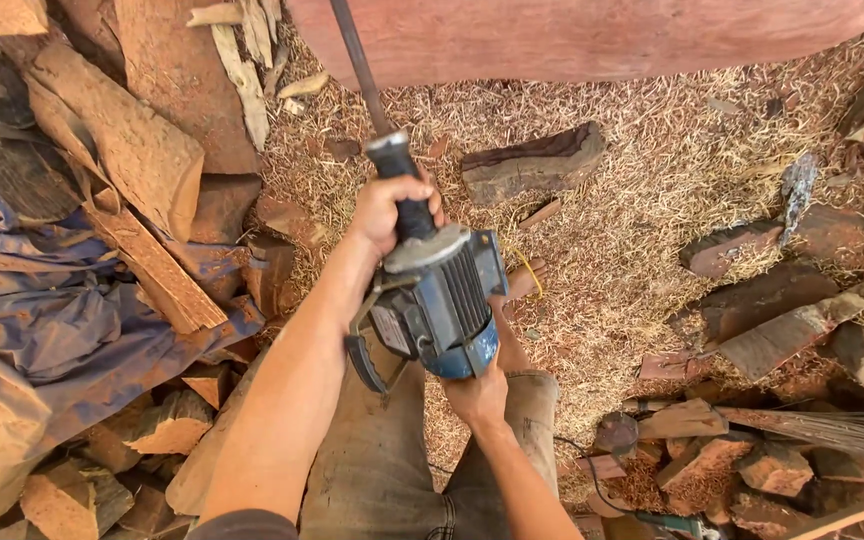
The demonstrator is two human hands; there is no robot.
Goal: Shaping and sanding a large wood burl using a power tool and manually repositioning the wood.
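I hold a heavy blue and grey electric motor tool [442, 300] in front of my knees. My left hand [384, 212] grips its black neck just below a long dark shaft [352, 55] that runs up toward a big reddish log [572, 35]. My right hand [476, 392] supports the blue rear end of the motor from below. A grey strap loop [364, 358] hangs off the tool's left side.
Sawdust and shavings [642, 160] cover the ground. Bark slabs [122, 140] and a dirty blue tarp [62, 330] lie at the left. Wood offcuts [772, 320] pile up at the right, one chunk [532, 162] ahead. A thin cable [592, 480] trails at the lower right.
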